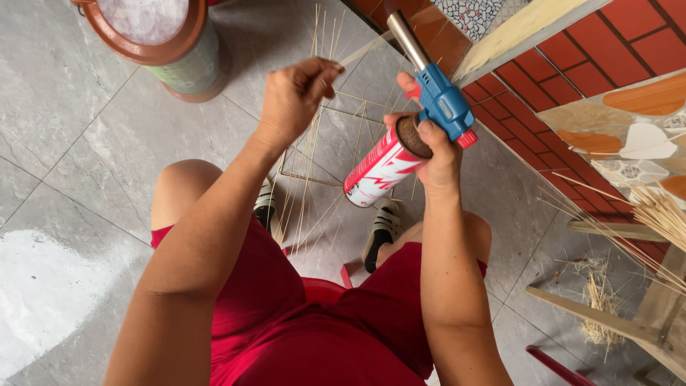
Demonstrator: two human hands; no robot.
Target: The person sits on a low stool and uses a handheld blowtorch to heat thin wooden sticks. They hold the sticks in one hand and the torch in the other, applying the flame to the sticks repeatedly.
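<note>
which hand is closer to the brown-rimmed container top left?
Left. The left hand pinches thin bamboo strips just right of and below the brown-rimmed container. The right hand, gripping the blue torch on its red-and-white gas can, is further right.

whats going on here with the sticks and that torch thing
A seated person in red holds a blue-headed gas torch on a red and white canister in the right hand. The left hand pinches a thin bamboo strip above a frame of thin bamboo sticks standing on the grey tiled floor. No flame is visible.
</note>
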